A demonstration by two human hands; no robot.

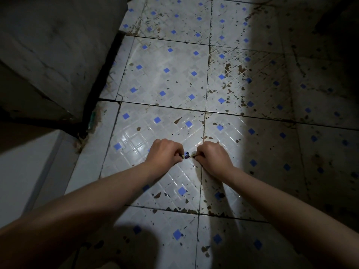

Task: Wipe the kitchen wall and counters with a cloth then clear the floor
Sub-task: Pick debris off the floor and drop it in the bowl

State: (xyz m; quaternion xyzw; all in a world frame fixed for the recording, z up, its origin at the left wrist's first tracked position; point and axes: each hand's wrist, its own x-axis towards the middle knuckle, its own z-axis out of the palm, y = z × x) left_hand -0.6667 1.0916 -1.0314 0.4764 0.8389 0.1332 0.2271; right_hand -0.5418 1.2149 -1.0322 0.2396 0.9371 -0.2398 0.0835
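Both of my hands reach down to the tiled floor [165, 78], side by side. My left hand [165, 152] is closed, with its fingertips pinching a small pale scrap. A tiny blue and pale bit of debris [187, 155] lies between the two hands at a tile joint. My right hand [211, 155] is also closed, pinching a small pale scrap at its fingertips. The floor is white tile with blue diamonds, spotted with many brown flecks of dirt. No cloth is in view.
A dark grey cabinet side or wall [54, 55] rises at the upper left, with a black gap [101, 84] at its base. A pale ledge [29, 167] lies at the left. The right part of the floor [310, 113] is in deep shadow.
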